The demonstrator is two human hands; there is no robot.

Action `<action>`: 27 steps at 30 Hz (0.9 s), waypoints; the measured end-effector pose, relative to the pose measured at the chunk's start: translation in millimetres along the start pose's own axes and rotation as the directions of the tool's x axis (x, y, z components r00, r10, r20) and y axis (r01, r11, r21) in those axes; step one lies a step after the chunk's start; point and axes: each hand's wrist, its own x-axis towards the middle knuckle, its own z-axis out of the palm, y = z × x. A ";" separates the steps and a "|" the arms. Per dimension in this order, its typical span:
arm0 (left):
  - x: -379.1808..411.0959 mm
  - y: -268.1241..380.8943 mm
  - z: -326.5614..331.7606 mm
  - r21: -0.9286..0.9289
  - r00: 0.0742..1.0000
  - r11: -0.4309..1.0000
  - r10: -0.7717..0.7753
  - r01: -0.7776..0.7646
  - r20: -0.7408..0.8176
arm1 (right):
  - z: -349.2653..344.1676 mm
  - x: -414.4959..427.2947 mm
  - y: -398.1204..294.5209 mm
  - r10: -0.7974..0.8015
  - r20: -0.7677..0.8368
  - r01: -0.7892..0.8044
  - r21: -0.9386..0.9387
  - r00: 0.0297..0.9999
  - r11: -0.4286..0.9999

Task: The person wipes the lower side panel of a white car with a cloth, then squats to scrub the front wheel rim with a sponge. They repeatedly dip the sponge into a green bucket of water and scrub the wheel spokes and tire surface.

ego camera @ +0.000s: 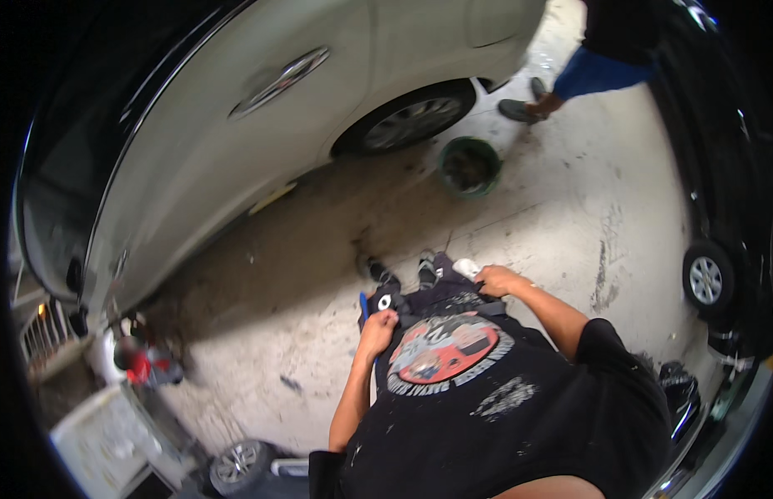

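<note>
My left hand (pixel 379 330) is at my waist on the left, fingers curled near the edge of my black T-shirt (pixel 517 424); whether it grips anything is unclear. A round white item (pixel 384 302) and a blue strip (pixel 364 307) show beside it at my dark trousers. At the right hip, my right hand (pixel 497 280) touches the dark cloth by the pocket, with a white cloth-like item (pixel 466 269) at its fingertips. Its grip cannot be made out. The shirt bears a print and pale smears.
A light-coloured car (pixel 287 137) stands ahead, its rear wheel (pixel 411 121) near a green bucket (pixel 469 167). Another person (pixel 601 72) stands beyond it. A dark vehicle (pixel 723 156) is at right. A person in red (pixel 146 365) is low at left, near a loose wheel (pixel 239 466).
</note>
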 end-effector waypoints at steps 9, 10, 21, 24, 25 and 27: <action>-16.2 9.5 8.6 -0.098 0.994 0.991 -0.091 0.097 0.056 | 17.0 15.1 3.0 0.009 0.045 -0.014 0.121 0.999 0.993; -15.9 2.8 12.3 -0.158 0.994 0.982 -0.095 0.102 0.049 | 15.0 16.2 2.8 0.007 0.042 -0.011 0.117 0.999 0.993; 15.9 16.3 -2.5 -0.027 0.999 0.999 0.041 -0.041 -0.012 | -21.6 -7.8 -2.5 0.043 -0.028 -0.037 0.172 0.999 0.984; 23.5 23.6 -5.2 0.041 0.997 0.997 0.074 -0.073 -0.024 | -15.7 -10.3 0.1 0.033 -0.056 -0.022 0.180 0.998 0.983; 26.0 34.6 -5.2 0.062 0.996 0.995 0.084 -0.082 -0.023 | -10.0 -11.6 4.6 0.029 -0.069 -0.016 0.185 0.997 0.983; 25.6 54.4 -7.9 0.161 0.997 0.984 0.077 -0.078 0.014 | -0.6 -16.5 12.1 0.034 -0.123 -0.004 0.238 0.992 0.971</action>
